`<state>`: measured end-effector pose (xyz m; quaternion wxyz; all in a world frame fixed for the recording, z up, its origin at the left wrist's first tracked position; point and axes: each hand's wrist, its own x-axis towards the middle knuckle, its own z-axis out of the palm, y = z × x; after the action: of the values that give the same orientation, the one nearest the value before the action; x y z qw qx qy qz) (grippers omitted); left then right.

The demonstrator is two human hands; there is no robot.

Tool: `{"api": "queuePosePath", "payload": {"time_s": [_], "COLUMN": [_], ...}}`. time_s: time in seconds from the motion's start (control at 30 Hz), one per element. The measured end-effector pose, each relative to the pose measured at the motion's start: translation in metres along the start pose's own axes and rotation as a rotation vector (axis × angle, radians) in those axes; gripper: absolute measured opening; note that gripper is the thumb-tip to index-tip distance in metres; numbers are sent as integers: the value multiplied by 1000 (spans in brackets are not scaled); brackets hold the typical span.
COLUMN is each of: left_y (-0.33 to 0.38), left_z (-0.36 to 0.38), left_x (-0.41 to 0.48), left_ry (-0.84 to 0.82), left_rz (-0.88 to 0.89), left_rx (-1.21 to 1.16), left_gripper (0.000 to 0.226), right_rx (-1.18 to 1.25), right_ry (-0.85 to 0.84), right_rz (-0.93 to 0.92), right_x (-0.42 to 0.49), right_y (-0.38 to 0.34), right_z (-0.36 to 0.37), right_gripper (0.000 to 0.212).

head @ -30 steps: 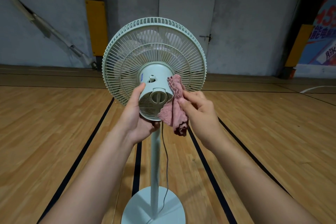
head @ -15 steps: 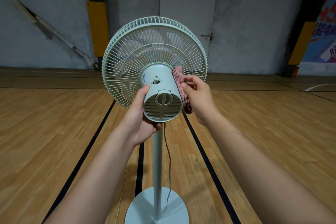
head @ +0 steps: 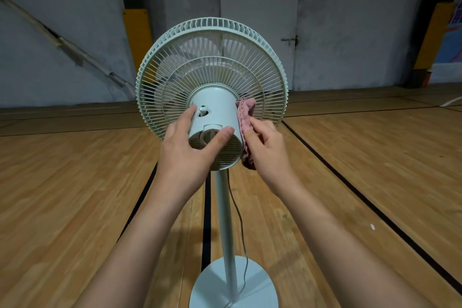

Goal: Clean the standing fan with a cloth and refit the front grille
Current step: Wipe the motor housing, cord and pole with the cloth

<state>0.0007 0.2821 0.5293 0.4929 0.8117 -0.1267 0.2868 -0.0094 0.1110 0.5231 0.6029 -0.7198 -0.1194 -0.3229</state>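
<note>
No legible writing anywhere: only a small blue mark on the motor housing [head: 214, 117] just above the left fingertips, too small to read. The poster [head: 455, 17] at the far right edge, well beyond the right hand, has coloured graphics but nothing readable.

Left hand [head: 185, 150]: arm reaches forward from low left, palm against the left side of the housing. Fingers run up its flank, and the thumb is hooked across the rear vent face near the round knob. It grips the housing, clamped round it.

Right hand [head: 265, 147]: arm comes in from low right, fingers curled on a pink cloth [head: 246, 120] and pressing it flat onto the right side of the housing. The cloth bunches above the fingers against the rear grille [head: 212, 67] and hangs a little below the palm.

Fan [head: 220, 107] stands upright between both hands, its rear towards the person. Blades are visible through the grille ahead of the hands. I cannot tell whether the front grille is fitted; it faces away.

Pole [head: 225, 220] drops straight down below the wrists to a round base [head: 235, 285] between the forearms. Cord [head: 240, 220] hangs just right of the pole.

Wood floor [head: 75, 195] with black lines lies under both arms. A grey wall, a white door [head: 260, 27] and yellow padding [head: 137, 32] sit well beyond the hands.
</note>
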Motion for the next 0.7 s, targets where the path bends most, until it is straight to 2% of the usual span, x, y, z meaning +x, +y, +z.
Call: {"api": "queuePosePath", "payload": {"time_s": [0.1,0.23,0.4,0.5,0.6,0.7], "left_y": [7,21,27,29,32,36], "left_z": [2,2,0,-1,-2,-2], "left_x": [-2,-6,0,1,0,-2], "left_ry": [39,52,18,27,26,25], "left_rz": [19,-53,-134,-166,-185,-182], "left_rx": [57,78,1,-46,-64,-61], "left_gripper": [108,111,103,98,98,100], "right_rx": [4,11,156,253,273,278], "right_ry": [38,92,-2,-21,-5,13], "right_rz": [-7,27,326,405,420,347], "right_x": [-4,-15,-39,-41,-36,-24], "right_y": [6,7,17,19,15,6], "right_z": [4,7,13,18,18,13], "right_gripper": [26,23,25,27,27,31]}}
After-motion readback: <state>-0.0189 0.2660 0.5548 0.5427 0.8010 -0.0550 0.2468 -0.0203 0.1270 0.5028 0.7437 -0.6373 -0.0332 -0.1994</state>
